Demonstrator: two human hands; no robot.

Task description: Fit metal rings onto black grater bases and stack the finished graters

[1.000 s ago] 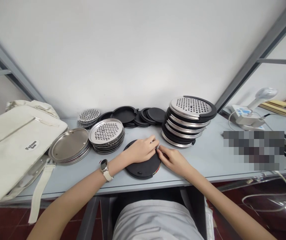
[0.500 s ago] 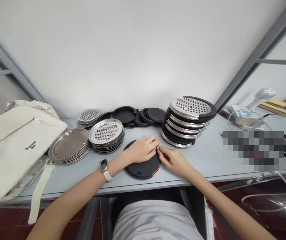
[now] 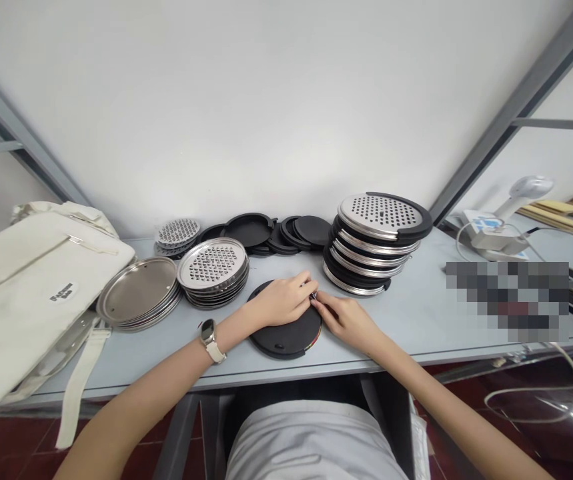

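Note:
A round black disc (image 3: 286, 339) lies near the table's front edge, with a thin red and yellow line along its right rim. My left hand (image 3: 283, 301) rests on its upper part, fingers bent toward the right edge. At that edge my right hand (image 3: 343, 317) pinches a small, shiny item between thumb and forefinger; the item is too small to name. The fingertips of both hands nearly meet there, partly hiding the rim.
Perforated metal discs (image 3: 213, 263) and plain metal plates (image 3: 139, 290) are stacked at the left, beside a white bag (image 3: 41, 287). Black round pieces (image 3: 249, 230) lie along the wall. A tall stack of rimmed discs (image 3: 381, 213) stands right of centre; a white device (image 3: 496, 237) is farther right.
My right hand's fingertips have shifted slightly left, closer to my left fingers, with the small shiny item still between them. My left hand stays in place.

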